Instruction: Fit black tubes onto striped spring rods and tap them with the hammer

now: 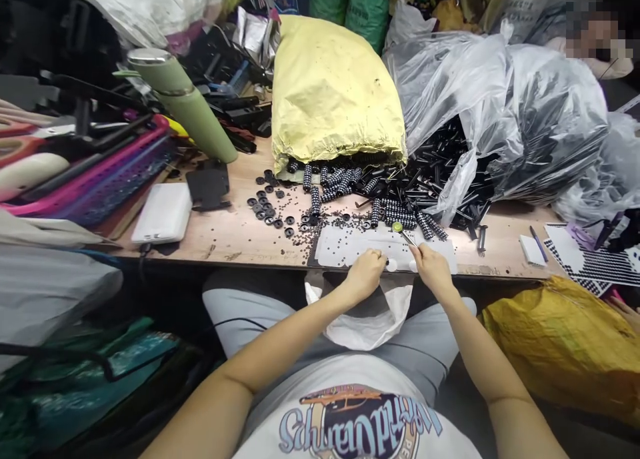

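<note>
My left hand [365, 274] is closed at the front edge of the table, with a tiny dark piece showing at its fingertips; its kind is too small to tell. In my right hand [433, 267] is a slim metal tool [407, 237] with a round yellow-green end, pointing away to the upper left. Both hands are over the near edge of a pale sheet [345, 246]. Just beyond it lie ribbed black cylinders [400, 212], scattered tiny dark rings [305, 242] and black discs [265, 209]. A white bag [360, 329] hangs open between my legs below the hands.
Behind the parts slump a yellow sack [335, 92] and clear plastic bags [545, 126] with black pieces spilling out [450, 172]. To the left stand a green flask [195, 112], a white power bank [163, 212] and a pink basket [100, 172]. A person is at the upper right.
</note>
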`<state>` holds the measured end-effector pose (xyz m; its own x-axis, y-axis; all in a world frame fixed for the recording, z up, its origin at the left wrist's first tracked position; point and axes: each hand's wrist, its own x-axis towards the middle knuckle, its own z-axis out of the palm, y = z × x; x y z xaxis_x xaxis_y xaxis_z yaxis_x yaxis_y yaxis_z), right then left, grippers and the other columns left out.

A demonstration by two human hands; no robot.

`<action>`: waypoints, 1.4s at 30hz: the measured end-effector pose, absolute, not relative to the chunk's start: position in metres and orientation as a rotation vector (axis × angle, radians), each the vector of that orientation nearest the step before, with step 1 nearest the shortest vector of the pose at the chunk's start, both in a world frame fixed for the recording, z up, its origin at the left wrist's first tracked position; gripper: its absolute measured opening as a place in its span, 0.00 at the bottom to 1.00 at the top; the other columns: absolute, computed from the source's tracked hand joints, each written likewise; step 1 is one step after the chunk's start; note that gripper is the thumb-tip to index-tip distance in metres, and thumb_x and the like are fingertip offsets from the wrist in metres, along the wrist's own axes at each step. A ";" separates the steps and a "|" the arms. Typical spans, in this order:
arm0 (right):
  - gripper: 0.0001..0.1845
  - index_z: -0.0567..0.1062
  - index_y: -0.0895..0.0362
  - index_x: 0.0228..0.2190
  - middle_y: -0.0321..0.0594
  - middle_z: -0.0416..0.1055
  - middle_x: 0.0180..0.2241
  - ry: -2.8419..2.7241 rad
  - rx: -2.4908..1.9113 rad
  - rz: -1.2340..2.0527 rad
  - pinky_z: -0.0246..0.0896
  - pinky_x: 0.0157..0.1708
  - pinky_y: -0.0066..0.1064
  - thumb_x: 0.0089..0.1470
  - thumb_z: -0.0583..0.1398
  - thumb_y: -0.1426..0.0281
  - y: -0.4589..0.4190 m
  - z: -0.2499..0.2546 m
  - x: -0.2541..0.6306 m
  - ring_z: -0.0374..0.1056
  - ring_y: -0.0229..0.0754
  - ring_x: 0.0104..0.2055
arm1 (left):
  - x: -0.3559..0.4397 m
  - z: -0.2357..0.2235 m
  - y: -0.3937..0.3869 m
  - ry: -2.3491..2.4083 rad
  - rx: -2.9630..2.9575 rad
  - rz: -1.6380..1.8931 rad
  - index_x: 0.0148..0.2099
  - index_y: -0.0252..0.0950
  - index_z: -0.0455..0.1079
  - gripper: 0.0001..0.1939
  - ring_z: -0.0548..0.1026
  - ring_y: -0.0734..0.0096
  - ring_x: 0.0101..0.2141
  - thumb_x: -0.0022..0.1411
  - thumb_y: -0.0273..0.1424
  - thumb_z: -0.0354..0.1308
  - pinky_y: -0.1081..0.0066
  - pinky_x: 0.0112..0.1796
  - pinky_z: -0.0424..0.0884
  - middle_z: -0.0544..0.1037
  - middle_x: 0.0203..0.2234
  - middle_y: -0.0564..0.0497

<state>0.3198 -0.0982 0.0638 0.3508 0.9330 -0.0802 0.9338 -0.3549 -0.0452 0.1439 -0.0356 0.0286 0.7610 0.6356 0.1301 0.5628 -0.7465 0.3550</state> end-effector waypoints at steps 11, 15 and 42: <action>0.16 0.72 0.60 0.42 0.52 0.70 0.44 2.074 2.695 0.194 0.54 0.44 0.38 0.62 0.53 0.61 -0.079 0.021 0.346 0.61 0.51 0.47 | 0.149 0.038 -0.002 1.111 2.546 0.585 0.53 0.30 0.68 0.16 0.70 0.58 0.41 0.67 0.30 0.49 0.63 0.40 0.70 0.72 0.42 0.38; 0.13 0.73 0.59 0.39 0.50 0.70 0.44 2.342 2.729 0.008 0.56 0.48 0.39 0.61 0.54 0.63 -0.068 0.030 0.325 0.61 0.49 0.47 | 0.171 0.042 0.075 1.482 2.378 0.636 0.44 0.26 0.73 0.13 0.69 0.53 0.45 0.63 0.25 0.50 0.59 0.44 0.66 0.74 0.41 0.34; 0.48 0.74 0.58 0.37 0.50 0.76 0.35 0.674 2.081 -3.559 0.66 0.47 0.49 0.44 0.42 0.30 -0.083 0.071 0.283 0.72 0.52 0.45 | 0.136 0.009 -0.036 0.901 2.304 1.245 0.41 0.38 0.76 0.14 0.72 0.65 0.38 0.68 0.32 0.48 0.63 0.42 0.71 0.77 0.34 0.45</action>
<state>0.2829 -0.0832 0.0705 -0.1349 0.8545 -0.5017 -0.6117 -0.4701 -0.6362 0.1357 -0.0363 0.0087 0.4054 0.6863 0.6038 0.3596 -0.7270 0.5849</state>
